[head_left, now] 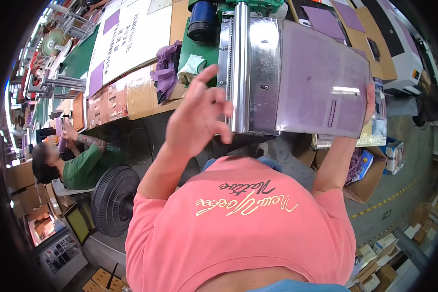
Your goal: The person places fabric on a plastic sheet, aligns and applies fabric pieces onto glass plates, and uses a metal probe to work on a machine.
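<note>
My left hand (194, 112) is raised just left of a shiny metal roller (240, 73), with its fingers apart, loosely bent and holding nothing. I cannot tell whether its fingertips touch the machine. My right hand (370, 103) grips the right edge of a clear plastic plate (297, 104), its fingers partly hidden behind it. Purple material shows through the plate, and a small slotted strip (332, 113) lies near its lower right. The plate's left side rests on the metal bed (264, 109) next to the roller.
A purple cloth (166, 73) and a whitish glove-like cloth (191, 69) lie left of the machine. A blue motor (202, 22) stands behind. A black fan (114, 200) and a co-worker in a green shirt (85, 168) are at left. An open carton (367, 175) sits at lower right.
</note>
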A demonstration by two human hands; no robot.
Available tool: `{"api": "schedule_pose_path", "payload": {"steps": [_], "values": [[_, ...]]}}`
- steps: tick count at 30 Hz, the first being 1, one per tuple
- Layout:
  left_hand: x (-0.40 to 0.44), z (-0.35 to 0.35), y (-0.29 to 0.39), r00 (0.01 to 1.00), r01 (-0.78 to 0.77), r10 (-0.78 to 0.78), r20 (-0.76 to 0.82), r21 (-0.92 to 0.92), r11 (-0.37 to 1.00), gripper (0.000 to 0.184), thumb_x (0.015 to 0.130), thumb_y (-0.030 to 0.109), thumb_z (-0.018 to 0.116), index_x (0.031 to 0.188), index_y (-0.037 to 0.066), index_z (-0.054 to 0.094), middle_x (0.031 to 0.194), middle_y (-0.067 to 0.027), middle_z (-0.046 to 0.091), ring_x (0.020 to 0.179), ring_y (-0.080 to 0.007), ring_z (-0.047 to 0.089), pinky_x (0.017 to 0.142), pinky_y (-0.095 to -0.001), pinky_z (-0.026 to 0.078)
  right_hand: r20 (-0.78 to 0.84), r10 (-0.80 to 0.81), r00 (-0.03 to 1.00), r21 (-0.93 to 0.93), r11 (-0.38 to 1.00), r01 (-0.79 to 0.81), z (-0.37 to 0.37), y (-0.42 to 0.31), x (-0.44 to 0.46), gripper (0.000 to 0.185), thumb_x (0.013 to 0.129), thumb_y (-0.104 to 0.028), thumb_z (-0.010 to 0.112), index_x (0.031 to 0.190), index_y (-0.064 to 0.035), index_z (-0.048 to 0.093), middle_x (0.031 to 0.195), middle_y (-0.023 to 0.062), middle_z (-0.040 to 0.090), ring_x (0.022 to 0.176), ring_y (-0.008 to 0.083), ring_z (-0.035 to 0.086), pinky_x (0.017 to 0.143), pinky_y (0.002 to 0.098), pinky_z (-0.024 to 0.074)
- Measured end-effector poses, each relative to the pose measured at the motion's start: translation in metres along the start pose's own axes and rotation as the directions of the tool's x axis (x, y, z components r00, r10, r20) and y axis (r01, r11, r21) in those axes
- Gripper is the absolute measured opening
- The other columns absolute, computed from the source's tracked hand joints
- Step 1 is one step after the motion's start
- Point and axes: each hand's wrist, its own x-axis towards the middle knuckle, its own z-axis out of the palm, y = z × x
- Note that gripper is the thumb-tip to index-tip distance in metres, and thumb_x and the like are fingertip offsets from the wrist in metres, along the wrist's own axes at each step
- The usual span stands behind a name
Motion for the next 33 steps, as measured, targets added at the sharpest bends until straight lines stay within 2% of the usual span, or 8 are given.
{"api": "schedule_pose_path", "payload": {"steps": [2,8,10,20,23,27,30,33], "values": [[-0.01,-0.017,0.006,0.996,-0.084,0.087,0.034,-0.08,0.993,0.047,0.095,0.026,0.042,0.137,0.01,0.029,0.1,-0.014,0.049,0.089,-0.0243,0.049,0.06,-0.0366,0.054,0.005,0.029,1.0,0.006,1.0,-0.029,-0.014,0.006,0.012,0.038,0.09,-0.03,0.049,0.117,-0.0045,0.055,0.112,0.0111,0.062,0.093,0.0208,0.061,0.085,0.0345,0.0457],[-0.033,-0.038,0.025,0.871,-0.34,0.371,-0.323,0.149,0.929,0.042,0.092,0.021,0.047,0.129,0.006,0.036,0.102,-0.0142,0.051,0.092,-0.0251,0.05,0.073,-0.0399,0.049,0.044,0.151,0.987,0.0,0.988,-0.152,-0.04,0.031,0.043,0.036,0.089,-0.028,0.051,0.115,-0.0041,0.056,0.108,0.0102,0.063,0.092,0.0199,0.06,0.084,0.0329,0.0448],[-0.033,-0.036,0.027,0.724,-0.378,0.457,-0.516,0.257,0.889,0.041,0.091,0.023,0.05,0.127,0.006,0.04,0.104,-0.0147,0.051,0.099,-0.0262,0.051,0.082,-0.0451,0.044,0.045,0.189,0.981,-0.008,0.982,-0.189,-0.046,0.038,0.049,0.033,0.087,-0.025,0.054,0.112,-0.0041,0.058,0.104,0.0096,0.064,0.09,0.0187,0.06,0.083,0.0314,0.0438],[-0.013,-0.061,0.024,0.664,-0.247,0.449,-0.598,0.391,0.887,0.042,0.09,0.023,0.052,0.128,0.01,0.041,0.117,-0.0133,0.046,0.109,-0.0273,0.048,0.087,-0.0453,0.041,-0.023,0.221,0.975,-0.153,0.963,-0.222,-0.051,0.073,0.055,0.036,0.087,-0.025,0.056,0.115,-0.0023,0.056,0.106,0.0108,0.062,0.088,0.0187,0.058,0.083,0.0312,0.0423],[0.007,-0.067,0.014,0.686,-0.18,0.45,-0.572,0.466,0.866,0.054,0.089,0.026,0.054,0.137,0.012,0.033,0.128,-0.0138,0.039,0.118,-0.0297,0.041,0.095,-0.046,0.032,-0.112,0.246,0.963,-0.24,0.934,-0.266,-0.039,0.083,0.05,0.038,0.087,-0.024,0.056,0.117,-0.0022,0.054,0.106,0.0113,0.061,0.089,0.0187,0.057,0.082,0.0307,0.0423],[0.043,-0.075,0.002,0.788,-0.06,0.373,-0.49,0.542,0.838,0.085,0.084,0.029,0.06,0.146,0.011,0.006,0.147,-0.0215,0.01,0.136,-0.0363,0.013,0.106,-0.0497,0.008,-0.158,0.21,0.965,-0.414,0.873,-0.258,-0.013,0.096,0.039,0.041,0.087,-0.023,0.057,0.122,-0.0021,0.05,0.104,0.0116,0.061,0.091,0.0183,0.057,0.082,0.0299,0.0422],[0.059,-0.084,0.002,0.806,-0.016,0.326,-0.495,0.532,0.847,0.079,0.084,0.028,0.061,0.144,0.009,0.012,0.143,-0.0227,0.019,0.13,-0.0356,0.022,0.104,-0.0484,0.014,0.0,0.097,0.995,-0.636,0.768,-0.075,0.008,0.1,0.033,0.044,0.088,-0.021,0.056,0.126,-0.0025,0.046,0.098,0.011,0.061,0.09,0.0173,0.056,0.082,0.0285,0.042],[0.07,-0.094,0.005,0.829,0.055,0.257,-0.496,0.531,0.846,0.071,0.084,0.025,0.061,0.141,0.007,0.022,0.135,-0.0244,0.032,0.123,-0.0346,0.035,0.101,-0.0464,0.024,0.014,0.075,0.997,-0.619,0.784,-0.05,-0.003,0.094,0.034,0.044,0.089,-0.019,0.055,0.128,-0.0029,0.044,0.093,0.0101,0.061,0.089,0.0166,0.056,0.081,0.0285,0.0423]]}}
